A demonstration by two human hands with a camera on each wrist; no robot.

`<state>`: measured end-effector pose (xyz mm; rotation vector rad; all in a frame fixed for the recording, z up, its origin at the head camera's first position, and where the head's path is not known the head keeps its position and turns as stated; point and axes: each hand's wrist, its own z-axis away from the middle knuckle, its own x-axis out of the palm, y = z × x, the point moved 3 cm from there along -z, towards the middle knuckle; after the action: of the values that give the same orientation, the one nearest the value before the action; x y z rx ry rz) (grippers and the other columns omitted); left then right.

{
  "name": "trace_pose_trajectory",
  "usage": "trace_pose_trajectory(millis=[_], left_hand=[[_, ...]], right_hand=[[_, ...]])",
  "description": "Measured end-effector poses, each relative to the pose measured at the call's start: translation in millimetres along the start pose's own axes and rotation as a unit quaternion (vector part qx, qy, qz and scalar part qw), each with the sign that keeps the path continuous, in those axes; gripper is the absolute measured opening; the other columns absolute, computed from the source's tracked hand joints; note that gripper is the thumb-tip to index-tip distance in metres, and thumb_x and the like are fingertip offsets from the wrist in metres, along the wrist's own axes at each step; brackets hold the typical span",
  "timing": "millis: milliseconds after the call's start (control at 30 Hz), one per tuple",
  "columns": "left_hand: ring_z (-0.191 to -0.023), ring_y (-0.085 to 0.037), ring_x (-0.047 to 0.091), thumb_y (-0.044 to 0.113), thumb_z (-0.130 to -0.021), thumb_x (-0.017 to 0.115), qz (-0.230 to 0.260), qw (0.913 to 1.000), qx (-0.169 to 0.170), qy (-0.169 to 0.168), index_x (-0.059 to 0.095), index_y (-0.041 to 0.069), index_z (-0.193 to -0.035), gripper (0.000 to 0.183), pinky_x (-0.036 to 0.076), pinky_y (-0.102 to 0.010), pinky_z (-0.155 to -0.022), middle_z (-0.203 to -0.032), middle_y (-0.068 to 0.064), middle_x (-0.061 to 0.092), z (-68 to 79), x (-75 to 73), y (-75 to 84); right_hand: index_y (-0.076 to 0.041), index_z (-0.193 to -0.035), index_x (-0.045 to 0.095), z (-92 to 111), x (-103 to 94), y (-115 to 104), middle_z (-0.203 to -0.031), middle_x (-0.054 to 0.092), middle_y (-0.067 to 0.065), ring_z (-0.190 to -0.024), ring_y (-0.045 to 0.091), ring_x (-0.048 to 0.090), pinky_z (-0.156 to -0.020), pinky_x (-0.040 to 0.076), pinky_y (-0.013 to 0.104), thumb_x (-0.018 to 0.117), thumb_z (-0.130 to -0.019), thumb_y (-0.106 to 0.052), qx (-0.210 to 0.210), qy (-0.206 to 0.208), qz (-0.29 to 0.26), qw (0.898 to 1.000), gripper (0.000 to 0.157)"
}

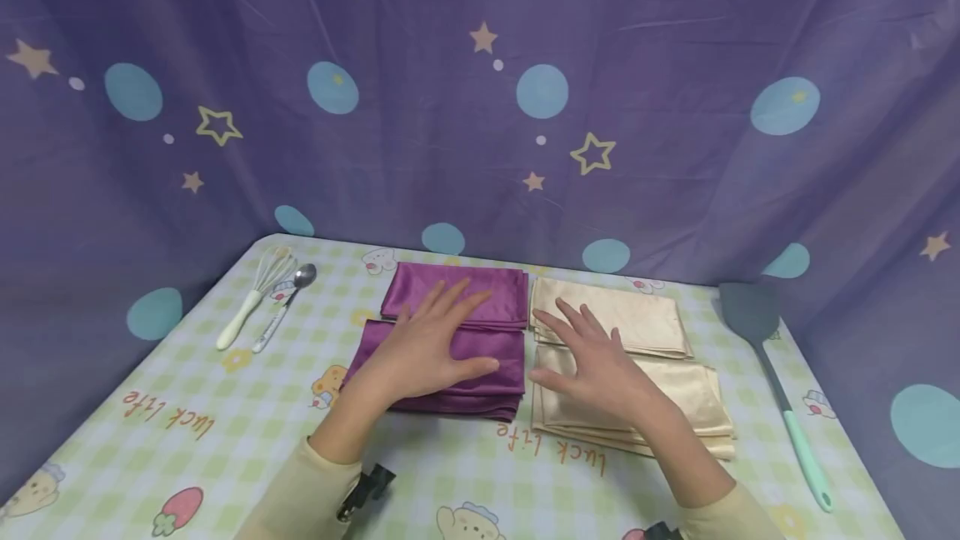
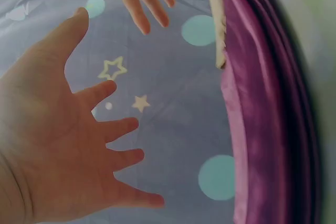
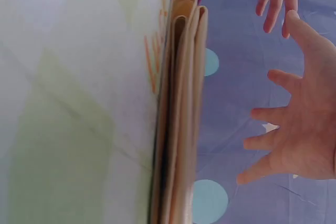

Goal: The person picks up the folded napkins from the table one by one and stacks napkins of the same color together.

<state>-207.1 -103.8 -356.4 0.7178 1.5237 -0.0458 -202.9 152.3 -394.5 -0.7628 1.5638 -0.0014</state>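
Fingers spread, my left hand (image 1: 427, 348) hovers over two folded purple satin cloths, a far one (image 1: 465, 294) and a near one (image 1: 495, 361). My right hand (image 1: 600, 365), its fingers also splayed, is held above two folded cream satin cloths, the far one (image 1: 637, 319) and the near one (image 1: 693, 402). Neither hand holds anything. Both wrist views show a gap between palm and cloth: the left hand (image 2: 68, 135) is apart from the purple folds (image 2: 262, 103), and the right hand (image 3: 304, 114) is apart from the layered cream edge (image 3: 181, 108).
At the left of the checked tablecloth (image 1: 255, 457) lie a whisk (image 1: 255, 298) with a pale handle and a spoon (image 1: 285, 307). A dark spatula (image 1: 772, 365) with a mint handle lies along the right edge. A purple patterned curtain (image 1: 450, 148) hangs behind the table.
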Motion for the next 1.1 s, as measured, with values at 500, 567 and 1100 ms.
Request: trace_pose_trajectory(millis=[500, 567, 1100], left_hand=[[-0.148, -0.043, 0.023, 0.066, -0.089, 0.065, 0.033, 0.9991, 0.000, 0.028, 0.035, 0.024, -0.158, 0.086, 0.025, -0.073, -0.109, -0.163, -0.016, 0.029, 15.6, 3.0, -46.6], [-0.148, -0.042, 0.023, 0.065, -0.089, 0.065, 0.041, 0.9987, -0.002, 0.031, 0.036, 0.023, -0.158, 0.086, 0.025, -0.071, -0.110, -0.162, -0.016, 0.029, 16.9, 2.9, -51.8], [-0.142, -0.041, 0.036, 0.029, -0.096, 0.071, 0.123, 0.9883, -0.017, 0.089, 0.042, 0.002, -0.150, 0.066, 0.028, -0.057, -0.116, -0.153, -0.022, 0.043, 30.2, -2.5, -101.6]], right_hand=[[-0.010, -0.147, 0.051, -26, 15.1, 0, -0.147, 0.054, 0.006, -0.137, 0.028, 0.047, -0.111, 0.040, 0.048, 0.070, -0.095, -0.044, -0.080, -0.002, -0.113, 0.990, 0.065], [-0.008, -0.146, 0.053, -29, 17.0, -1, -0.146, 0.055, 0.007, -0.136, 0.029, 0.048, -0.108, 0.043, 0.050, 0.070, -0.096, -0.040, -0.083, -0.005, -0.131, 0.988, 0.061], [0.000, -0.131, 0.063, -50, 32.7, 0, -0.128, 0.065, 0.016, -0.114, 0.035, 0.063, -0.097, 0.052, 0.049, 0.072, -0.095, -0.017, -0.003, -0.013, -0.201, 0.980, 0.041]])
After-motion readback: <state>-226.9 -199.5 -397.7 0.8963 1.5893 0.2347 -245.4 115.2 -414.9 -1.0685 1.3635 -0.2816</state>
